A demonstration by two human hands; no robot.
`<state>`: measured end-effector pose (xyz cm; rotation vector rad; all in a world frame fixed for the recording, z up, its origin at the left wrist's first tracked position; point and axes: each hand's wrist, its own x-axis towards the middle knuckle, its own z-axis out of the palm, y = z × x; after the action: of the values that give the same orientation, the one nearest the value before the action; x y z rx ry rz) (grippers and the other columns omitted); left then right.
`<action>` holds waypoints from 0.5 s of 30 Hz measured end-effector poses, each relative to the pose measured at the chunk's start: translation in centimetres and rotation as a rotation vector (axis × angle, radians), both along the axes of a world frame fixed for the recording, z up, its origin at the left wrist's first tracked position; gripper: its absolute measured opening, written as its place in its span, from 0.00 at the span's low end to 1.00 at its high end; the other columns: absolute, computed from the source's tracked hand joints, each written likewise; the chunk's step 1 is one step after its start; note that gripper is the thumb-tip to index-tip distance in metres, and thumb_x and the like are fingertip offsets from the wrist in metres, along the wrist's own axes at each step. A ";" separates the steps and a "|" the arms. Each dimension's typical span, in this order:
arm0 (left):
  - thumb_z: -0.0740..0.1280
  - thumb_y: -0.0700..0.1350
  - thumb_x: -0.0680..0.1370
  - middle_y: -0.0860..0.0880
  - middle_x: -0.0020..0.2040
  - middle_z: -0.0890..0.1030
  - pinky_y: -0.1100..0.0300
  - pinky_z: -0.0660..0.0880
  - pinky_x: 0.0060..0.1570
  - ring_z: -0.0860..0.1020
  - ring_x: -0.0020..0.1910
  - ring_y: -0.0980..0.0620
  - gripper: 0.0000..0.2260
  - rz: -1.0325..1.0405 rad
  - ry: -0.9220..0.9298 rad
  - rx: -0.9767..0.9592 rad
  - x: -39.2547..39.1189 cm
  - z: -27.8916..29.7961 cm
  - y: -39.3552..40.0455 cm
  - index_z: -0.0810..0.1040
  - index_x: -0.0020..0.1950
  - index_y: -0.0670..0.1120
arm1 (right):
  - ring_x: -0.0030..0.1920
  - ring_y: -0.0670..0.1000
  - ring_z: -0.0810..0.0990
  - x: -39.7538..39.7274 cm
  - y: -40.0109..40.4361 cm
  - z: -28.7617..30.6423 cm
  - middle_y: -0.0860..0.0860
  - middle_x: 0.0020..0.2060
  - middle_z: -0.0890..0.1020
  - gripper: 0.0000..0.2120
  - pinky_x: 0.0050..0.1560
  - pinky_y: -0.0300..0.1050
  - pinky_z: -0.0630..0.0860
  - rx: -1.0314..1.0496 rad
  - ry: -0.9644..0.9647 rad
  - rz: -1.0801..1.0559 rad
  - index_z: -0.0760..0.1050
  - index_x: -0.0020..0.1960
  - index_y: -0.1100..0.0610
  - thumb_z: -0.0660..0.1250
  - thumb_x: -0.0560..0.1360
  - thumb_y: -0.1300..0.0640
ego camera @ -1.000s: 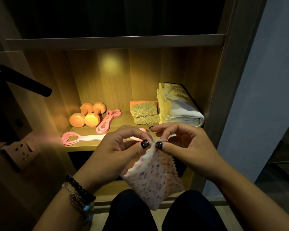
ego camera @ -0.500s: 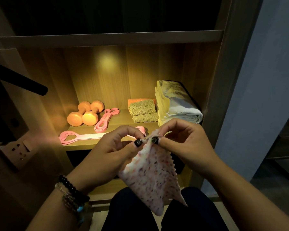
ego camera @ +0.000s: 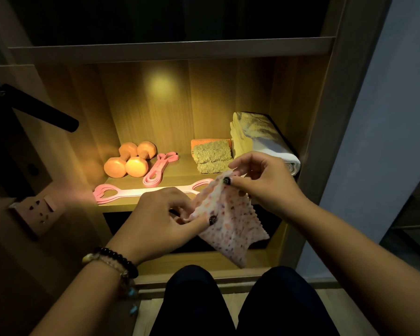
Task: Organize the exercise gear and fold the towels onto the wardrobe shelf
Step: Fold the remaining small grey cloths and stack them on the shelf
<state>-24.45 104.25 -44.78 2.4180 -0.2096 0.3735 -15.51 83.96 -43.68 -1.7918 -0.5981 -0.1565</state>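
Both grips, left hand point(ego camera: 155, 214) and right hand point(ego camera: 264, 180), pinching speckled towel point(ego camera: 230, 229) before stocked wardrobe shelf point(ego camera: 180, 177).

black door handle point(ego camera: 41, 110), wall socket point(ego camera: 35, 210), beaded bracelets point(ego camera: 117, 261)

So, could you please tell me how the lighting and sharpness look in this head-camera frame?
Head view: a warm spot glows on the shelf's back panel, lighting the dumbbells and folded towels; the upper compartment is near black; the speckled cloth and both hands look slightly soft; wide-angle bowing at the edges.
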 end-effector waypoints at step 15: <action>0.75 0.38 0.70 0.55 0.41 0.82 0.70 0.77 0.42 0.81 0.42 0.62 0.10 0.276 -0.215 -0.366 3.8 -3.5 5.3 0.78 0.42 0.51 | 0.43 0.50 0.84 3.2 3.7 -3.6 0.50 0.42 0.83 0.04 0.44 0.47 0.82 -0.127 0.040 0.004 0.81 0.41 0.54 0.72 0.73 0.62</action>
<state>-20.69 109.53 -48.25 2.0448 0.0956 0.7317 -12.27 87.67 -47.32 -1.9115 -0.5945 -0.0810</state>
